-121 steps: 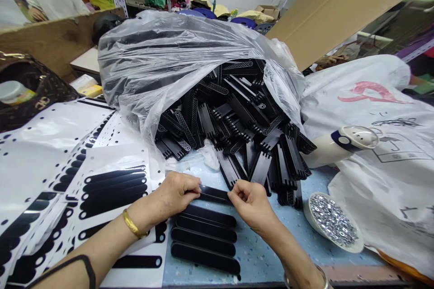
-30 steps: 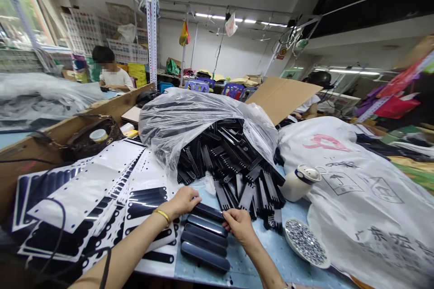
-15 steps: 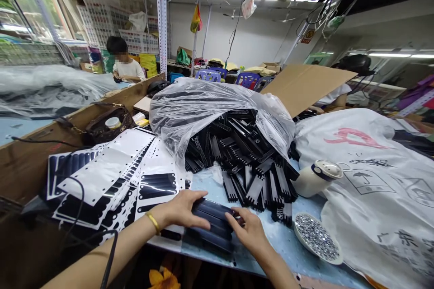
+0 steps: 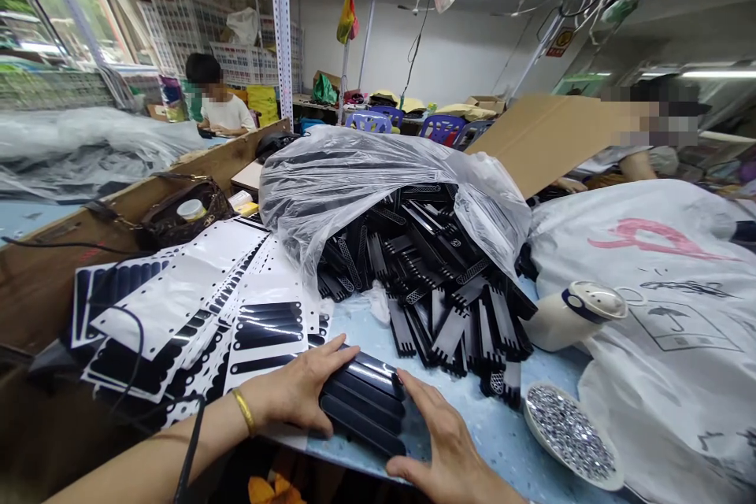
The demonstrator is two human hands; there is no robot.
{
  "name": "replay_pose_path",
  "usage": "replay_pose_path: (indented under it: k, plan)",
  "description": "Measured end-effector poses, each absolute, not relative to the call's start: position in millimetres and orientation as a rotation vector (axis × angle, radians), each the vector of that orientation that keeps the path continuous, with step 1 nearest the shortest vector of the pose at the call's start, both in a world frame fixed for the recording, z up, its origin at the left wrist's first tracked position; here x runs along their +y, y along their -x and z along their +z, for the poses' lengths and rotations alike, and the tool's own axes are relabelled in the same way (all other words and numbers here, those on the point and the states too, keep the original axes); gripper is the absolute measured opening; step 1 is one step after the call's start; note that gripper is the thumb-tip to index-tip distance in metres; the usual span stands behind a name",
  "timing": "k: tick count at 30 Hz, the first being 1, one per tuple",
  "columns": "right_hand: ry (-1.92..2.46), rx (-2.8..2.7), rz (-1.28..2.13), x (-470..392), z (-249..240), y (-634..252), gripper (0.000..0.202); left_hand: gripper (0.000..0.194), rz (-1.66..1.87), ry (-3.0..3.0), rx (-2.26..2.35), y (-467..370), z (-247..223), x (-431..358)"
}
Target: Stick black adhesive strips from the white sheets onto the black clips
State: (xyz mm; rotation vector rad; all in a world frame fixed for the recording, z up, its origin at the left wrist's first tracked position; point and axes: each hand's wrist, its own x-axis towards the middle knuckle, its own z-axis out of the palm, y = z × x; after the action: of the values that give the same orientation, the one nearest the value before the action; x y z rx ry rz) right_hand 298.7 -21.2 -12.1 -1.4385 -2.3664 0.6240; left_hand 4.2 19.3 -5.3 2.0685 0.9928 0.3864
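Observation:
A row of glossy black strips (image 4: 369,398) lies side by side at the table's front edge. My left hand (image 4: 304,387) grips its left end, with fingers along the far side and the thumb near the close side. Around the right end spreads my right hand (image 4: 440,437), its index fingertip at the far corner and its thumb by the near corner. Left of them are white sheets (image 4: 268,276) carrying black strips and punched with holes. Beyond my hands, a heap of black toothed plastic pieces (image 4: 437,276) spills from a clear plastic bag (image 4: 331,165).
At right stand a cream bottle (image 4: 567,319) and a bowl of small shiny metal pieces (image 4: 570,429). A white sack (image 4: 661,268) bulges beyond them. A brown handbag (image 4: 183,213) rests by the wooden board (image 4: 35,276). Two people sit farther off. A black cable (image 4: 192,441) crosses my left forearm.
My right hand has moved from a closed hold at the far corner to a wide spread along the right end. The strips are turned slightly, and my left hand has shifted left.

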Motion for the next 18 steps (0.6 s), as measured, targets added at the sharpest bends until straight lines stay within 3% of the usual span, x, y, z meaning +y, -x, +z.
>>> replay_pose_path:
  k: [3, 8, 11, 13, 18]
  plan:
    - [1.356, -2.388, 0.553, -19, -21, -312, 0.107, 0.132, 0.352, -2.063, 1.045, 2, -6, 20]
    - [1.142, -2.288, 0.326, -17, -72, -317, 0.11, 0.119, 0.359, -2.107, 1.033, 3, -7, 17]
    - [1.008, -2.318, 0.238, -22, -103, -318, 0.086, 0.114, 0.424, -2.151, 1.02, 1, -6, 15]
    - [1.06, -2.343, 0.267, -27, -111, -319, 0.074, 0.108, 0.473, -2.169, 1.015, -1, -4, 14]
    - [1.296, -2.212, 0.658, -34, -92, -314, 0.073, 0.101, 0.522, -2.051, 1.032, -3, 2, 19]
